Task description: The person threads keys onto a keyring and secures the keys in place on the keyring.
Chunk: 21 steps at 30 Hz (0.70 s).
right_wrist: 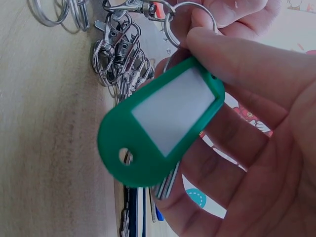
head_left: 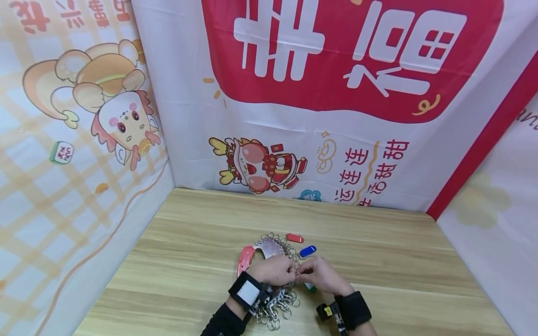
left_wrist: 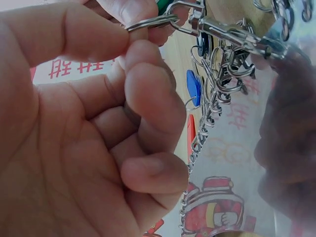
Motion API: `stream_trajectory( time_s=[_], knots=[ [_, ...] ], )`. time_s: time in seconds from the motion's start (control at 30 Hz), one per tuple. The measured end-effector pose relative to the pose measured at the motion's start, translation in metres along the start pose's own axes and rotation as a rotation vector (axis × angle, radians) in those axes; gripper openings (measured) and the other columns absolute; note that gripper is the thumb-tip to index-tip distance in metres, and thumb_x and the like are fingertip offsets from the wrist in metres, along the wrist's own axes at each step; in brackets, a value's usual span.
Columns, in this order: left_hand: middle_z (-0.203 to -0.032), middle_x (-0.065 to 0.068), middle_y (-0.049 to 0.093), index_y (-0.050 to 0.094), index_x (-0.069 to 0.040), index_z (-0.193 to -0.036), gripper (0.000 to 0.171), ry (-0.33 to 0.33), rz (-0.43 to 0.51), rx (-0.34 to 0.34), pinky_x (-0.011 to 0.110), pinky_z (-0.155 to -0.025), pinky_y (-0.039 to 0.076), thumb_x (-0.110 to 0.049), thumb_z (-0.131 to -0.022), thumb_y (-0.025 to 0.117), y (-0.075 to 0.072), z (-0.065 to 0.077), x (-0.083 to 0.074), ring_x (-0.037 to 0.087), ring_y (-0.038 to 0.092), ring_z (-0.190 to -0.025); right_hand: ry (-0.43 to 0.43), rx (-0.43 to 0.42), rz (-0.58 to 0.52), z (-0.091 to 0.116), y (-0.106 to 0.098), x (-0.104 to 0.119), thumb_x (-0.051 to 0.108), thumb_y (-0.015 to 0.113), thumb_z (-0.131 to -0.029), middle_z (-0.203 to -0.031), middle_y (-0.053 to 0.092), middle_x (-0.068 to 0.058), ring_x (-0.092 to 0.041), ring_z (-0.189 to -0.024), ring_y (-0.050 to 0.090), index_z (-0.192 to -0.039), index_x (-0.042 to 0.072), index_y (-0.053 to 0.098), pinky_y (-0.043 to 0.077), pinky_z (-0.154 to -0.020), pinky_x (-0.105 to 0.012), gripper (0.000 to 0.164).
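My left hand [head_left: 275, 269] pinches a split ring [left_wrist: 153, 22] between thumb and index finger, its other fingers loosely curled. The ring is joined to a silver swivel clasp [left_wrist: 217, 29] that hangs off the edge of a shiny curved metal plate [head_left: 269, 247]. Right beside it, my right hand [head_left: 321, 275] grips a green key tag [right_wrist: 118, 143] with a white label, its thumb at the tag's end by the ring [right_wrist: 197, 6]. Both hands' fingertips meet at the ring. In the head view the hands hide much of the plate and most of the green tag.
Many clasps with rings [head_left: 273, 322] line the plate's edge. The plate has a pink handle [head_left: 245, 261] on its left. A red key tag [head_left: 294, 238] and a blue key tag [head_left: 307, 251] lie beyond the hands on the wooden table [head_left: 378, 252]. Printed cloth walls enclose it.
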State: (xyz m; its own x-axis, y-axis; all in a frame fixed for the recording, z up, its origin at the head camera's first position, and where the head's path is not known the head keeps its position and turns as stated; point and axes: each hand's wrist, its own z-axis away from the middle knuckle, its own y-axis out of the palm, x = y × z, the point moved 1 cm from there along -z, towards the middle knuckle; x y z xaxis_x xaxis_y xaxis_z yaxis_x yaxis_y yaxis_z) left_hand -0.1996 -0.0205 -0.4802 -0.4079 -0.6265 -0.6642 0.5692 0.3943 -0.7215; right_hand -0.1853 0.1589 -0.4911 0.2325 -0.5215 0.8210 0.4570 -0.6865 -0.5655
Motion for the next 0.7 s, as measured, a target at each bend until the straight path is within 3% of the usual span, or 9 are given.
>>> stream_trajectory(
  time_s=[0.47,0.7],
  knots=[
    [-0.054,-0.007,0.046,0.048,-0.017,-0.066,0.029,0.029,0.021,0.018,0.020,-0.044,0.036,-0.023,-0.093,0.056,0.0001,-0.0034,0.0071,0.006,0.045,-0.043,0.000,-0.003,0.006,-0.0027,0.0002,-0.0046,0.008,0.070,-0.083,-0.082,0.068,0.004,-0.013,-0.072,0.060,-0.088,0.012,0.074,0.048,-0.062,-0.025,0.007],
    [-0.056,-0.009,0.048,0.050,-0.019,-0.066,0.022,0.032,0.005,-0.003,0.020,-0.045,0.037,-0.017,-0.084,0.061,0.0020,-0.0047,0.0072,0.005,0.047,-0.044,-0.009,0.001,0.022,-0.0015,-0.0004,-0.0040,0.010,0.069,-0.084,-0.081,0.067,0.003,-0.010,-0.069,0.058,-0.087,0.013,0.073,0.046,-0.060,-0.023,0.007]
  ],
)
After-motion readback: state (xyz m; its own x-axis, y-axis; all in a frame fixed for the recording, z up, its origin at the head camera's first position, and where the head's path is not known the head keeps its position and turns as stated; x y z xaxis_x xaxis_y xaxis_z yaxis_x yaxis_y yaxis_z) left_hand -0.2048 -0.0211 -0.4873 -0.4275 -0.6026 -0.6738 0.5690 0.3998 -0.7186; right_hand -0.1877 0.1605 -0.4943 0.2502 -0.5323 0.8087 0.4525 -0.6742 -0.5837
